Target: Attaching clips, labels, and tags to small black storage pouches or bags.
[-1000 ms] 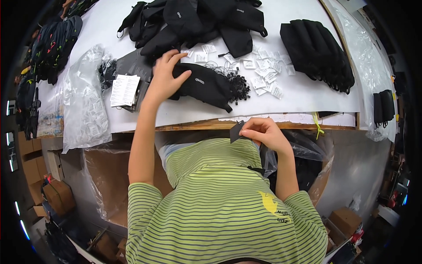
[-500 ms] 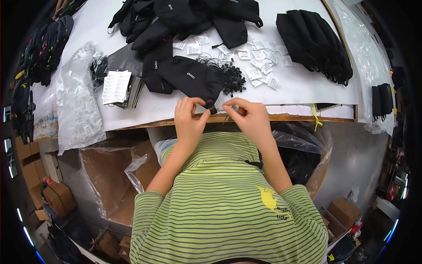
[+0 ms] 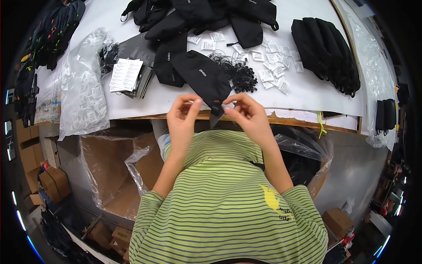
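Note:
A black fabric pouch (image 3: 203, 75) lies at the table's front, its narrow end toward me. That end has a black loop (image 3: 216, 105) with a bit of orange, and a dark flat tag (image 3: 214, 119) hangs there over the edge. My left hand (image 3: 181, 118) is just left of the loop, thumb and forefinger pinched together; whatever they hold is too small to make out. My right hand (image 3: 251, 116) pinches close against the loop's right side, its fingertips hiding what is between them. A heap of black tag strings (image 3: 241, 78) sits right of the pouch.
More black pouches (image 3: 193, 22) are piled at the back. White labels (image 3: 274, 66) are scattered to the right, beside a row of stacked black pouches (image 3: 323, 55). On the left are a stack of printed cards (image 3: 126, 75) and a clear plastic bag (image 3: 83, 94). Below stands a plastic-lined carton (image 3: 107, 171).
My left hand has let go of the loop and moved slightly left. The dark tag now hangs from the pouch's end. My right hand stays by the loop; the whole view has shifted a little.

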A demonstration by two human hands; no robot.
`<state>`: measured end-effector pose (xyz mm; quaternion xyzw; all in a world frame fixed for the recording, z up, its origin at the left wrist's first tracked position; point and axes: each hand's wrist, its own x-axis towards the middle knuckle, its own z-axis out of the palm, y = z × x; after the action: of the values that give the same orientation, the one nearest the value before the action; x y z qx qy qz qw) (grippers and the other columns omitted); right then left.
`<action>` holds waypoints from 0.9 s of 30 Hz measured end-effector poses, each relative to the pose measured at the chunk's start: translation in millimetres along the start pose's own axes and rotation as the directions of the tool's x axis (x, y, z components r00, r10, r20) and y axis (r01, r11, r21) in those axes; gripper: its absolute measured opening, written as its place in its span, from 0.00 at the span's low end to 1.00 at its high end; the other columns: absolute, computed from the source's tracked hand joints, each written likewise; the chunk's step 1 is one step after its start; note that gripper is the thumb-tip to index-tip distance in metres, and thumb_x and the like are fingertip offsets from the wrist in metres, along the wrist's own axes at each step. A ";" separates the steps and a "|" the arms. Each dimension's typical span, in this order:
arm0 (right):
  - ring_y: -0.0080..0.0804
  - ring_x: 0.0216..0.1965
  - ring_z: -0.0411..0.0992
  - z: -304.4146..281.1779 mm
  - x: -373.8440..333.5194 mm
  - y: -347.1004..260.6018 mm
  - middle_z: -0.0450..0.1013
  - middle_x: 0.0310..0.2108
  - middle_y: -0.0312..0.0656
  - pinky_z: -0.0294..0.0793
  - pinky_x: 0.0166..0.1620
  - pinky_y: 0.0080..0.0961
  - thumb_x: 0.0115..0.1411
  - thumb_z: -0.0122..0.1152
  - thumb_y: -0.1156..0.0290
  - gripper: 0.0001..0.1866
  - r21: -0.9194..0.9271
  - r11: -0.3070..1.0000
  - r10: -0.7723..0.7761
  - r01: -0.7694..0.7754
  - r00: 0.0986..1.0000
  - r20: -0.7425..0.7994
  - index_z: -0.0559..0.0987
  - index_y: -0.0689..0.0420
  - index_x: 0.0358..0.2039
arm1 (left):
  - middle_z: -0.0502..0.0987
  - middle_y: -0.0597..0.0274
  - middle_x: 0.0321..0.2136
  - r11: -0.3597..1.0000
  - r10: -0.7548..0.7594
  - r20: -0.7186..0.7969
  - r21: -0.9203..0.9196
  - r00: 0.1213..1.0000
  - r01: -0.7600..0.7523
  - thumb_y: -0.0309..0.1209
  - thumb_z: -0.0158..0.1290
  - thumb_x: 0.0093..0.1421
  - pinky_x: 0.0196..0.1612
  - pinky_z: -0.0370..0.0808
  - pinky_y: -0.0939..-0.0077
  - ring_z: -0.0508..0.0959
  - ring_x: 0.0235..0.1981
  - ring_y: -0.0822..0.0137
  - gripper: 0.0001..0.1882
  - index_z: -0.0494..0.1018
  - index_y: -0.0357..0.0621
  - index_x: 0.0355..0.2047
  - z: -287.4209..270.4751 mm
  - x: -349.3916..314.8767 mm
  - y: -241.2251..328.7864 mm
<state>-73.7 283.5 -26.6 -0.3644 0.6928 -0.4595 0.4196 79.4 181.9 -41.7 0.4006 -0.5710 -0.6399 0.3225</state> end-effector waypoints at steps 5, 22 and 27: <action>0.13 0.25 0.65 -8.5 -2.4 8.3 0.72 0.26 0.32 0.63 0.31 0.11 0.55 0.63 0.75 0.07 0.497 0.865 -0.042 0.068 0.997 -0.064 0.74 0.60 0.33 | 0.78 0.62 0.29 0.973 0.024 0.076 -0.232 0.997 -0.006 0.24 0.52 0.61 0.29 0.65 0.90 0.69 0.24 0.82 0.03 0.72 0.38 0.35 -13.3 -0.2 15.8; 0.27 0.21 0.65 18.3 8.4 13.9 0.70 0.17 0.37 0.64 0.26 0.25 0.51 0.66 0.64 0.10 -0.357 0.917 -0.161 0.177 0.984 0.075 0.81 0.54 0.32 | 0.79 0.64 0.31 0.989 0.047 0.232 -0.145 0.972 -0.014 0.27 0.52 0.62 0.28 0.63 0.94 0.74 0.29 0.84 0.06 0.74 0.36 0.36 -5.8 -8.7 24.6; 0.28 0.18 0.65 20.6 10.6 16.6 0.71 0.17 0.34 0.66 0.26 0.25 0.50 0.65 0.67 0.06 -0.278 0.959 -0.010 0.054 0.988 0.157 0.81 0.52 0.28 | 0.78 0.69 0.29 0.991 0.002 0.257 -0.130 0.966 0.033 0.29 0.51 0.63 0.21 0.55 0.92 0.63 0.20 0.89 0.07 0.73 0.36 0.34 -9.2 -8.4 19.0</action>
<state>-60.8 272.4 -49.5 -0.4658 0.7108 -0.3333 0.4083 90.6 182.2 -21.9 0.2965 -0.5607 -0.7256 0.2669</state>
